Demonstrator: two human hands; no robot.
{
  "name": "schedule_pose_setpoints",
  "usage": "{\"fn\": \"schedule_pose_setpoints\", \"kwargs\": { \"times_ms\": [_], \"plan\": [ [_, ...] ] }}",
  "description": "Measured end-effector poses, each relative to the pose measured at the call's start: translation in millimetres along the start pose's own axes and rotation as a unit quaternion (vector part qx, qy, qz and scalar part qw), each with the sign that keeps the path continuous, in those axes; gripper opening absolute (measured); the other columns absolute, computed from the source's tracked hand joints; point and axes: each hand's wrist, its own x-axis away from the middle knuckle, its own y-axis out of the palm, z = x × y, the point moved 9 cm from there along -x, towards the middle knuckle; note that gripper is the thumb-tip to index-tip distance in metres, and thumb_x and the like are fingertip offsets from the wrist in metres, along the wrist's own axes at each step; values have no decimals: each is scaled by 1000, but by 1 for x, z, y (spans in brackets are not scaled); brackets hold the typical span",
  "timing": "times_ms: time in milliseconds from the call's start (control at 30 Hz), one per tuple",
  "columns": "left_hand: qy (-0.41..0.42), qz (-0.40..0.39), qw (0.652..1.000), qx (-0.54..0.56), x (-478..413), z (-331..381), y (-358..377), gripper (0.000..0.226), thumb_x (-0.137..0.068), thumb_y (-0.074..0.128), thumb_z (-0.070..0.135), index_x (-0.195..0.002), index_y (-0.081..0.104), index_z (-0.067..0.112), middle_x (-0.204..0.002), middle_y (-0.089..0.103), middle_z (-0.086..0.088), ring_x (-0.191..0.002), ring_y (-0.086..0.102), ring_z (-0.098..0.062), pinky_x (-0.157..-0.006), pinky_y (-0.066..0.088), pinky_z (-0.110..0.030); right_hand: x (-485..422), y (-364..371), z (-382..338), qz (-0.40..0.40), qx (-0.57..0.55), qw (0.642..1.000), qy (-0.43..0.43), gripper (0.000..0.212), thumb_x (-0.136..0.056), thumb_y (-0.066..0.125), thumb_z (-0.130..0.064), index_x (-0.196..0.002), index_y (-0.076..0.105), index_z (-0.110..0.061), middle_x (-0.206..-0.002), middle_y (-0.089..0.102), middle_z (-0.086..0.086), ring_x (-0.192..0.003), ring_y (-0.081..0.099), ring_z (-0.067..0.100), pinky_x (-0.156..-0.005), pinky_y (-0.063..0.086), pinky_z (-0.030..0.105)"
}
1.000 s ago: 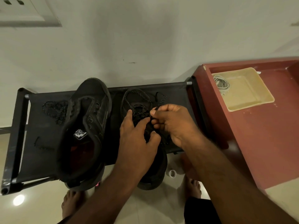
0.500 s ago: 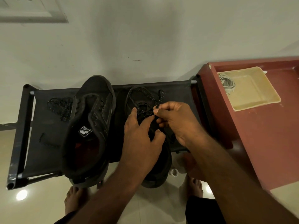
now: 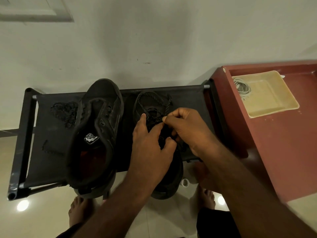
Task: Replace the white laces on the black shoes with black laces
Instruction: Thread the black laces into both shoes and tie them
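I see white laces (image 3: pixel 242 88) in the cream tray (image 3: pixel 274 107) on the red table (image 3: pixel 283 152). One bare shoe (image 3: pixel 99 126) sits on the rack (image 3: pixel 25 134), a loose lace (image 3: pixel 64 112) beside it. Hands cover the other shoe (image 3: pixel 164 186): left hand (image 3: pixel 151 148) presses it, fingers spread; right hand (image 3: pixel 187 129) pinches its black lace (image 3: pixel 154 100).

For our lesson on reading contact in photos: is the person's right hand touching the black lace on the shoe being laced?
Touching. The head view shows the right hand pinching the black lace between thumb and forefinger.
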Motion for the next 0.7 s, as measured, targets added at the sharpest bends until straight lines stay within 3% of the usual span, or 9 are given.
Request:
{"fn": "schedule_pose_setpoints", "kwargs": {
  "times_ms": [267, 467, 700],
  "plan": [
    [10, 17, 1000, 9, 0, -2, -2, 44, -91, 57, 32, -134, 51, 27, -163, 8, 4, -149, 3, -7, -114, 16, -24, -2, 4, 9, -46, -21, 997, 51, 14, -91, 67, -16, -78, 63, -11, -61, 57, -2, -50, 49, 9, -46, 40, 24],
    [-6, 11, 1000, 20, 0, -2, -3, 49, -89, 58, 31, -137, 50, 28, -163, 5, 8, -149, 4, -6, -110, 14, -20, 1, 1, 4, -75, 60, 995, 11, 21, -93, 69, -31, -82, 66, -12, -66, 61, -1, -51, 56, 9, -44, 43, 23],
    [-34, -6, 999, 25, -1, -4, -2, 61, -88, 60, 29, -146, 43, 25, -162, 0, 15, -148, 2, -5, -108, 12, -22, 5, 7, -4, -119, 114, 985, -43, 17, -93, 69, -19, -87, 70, -3, -63, 62, 8, -48, 51, 11, -43, 39, 20]
  ]
}}
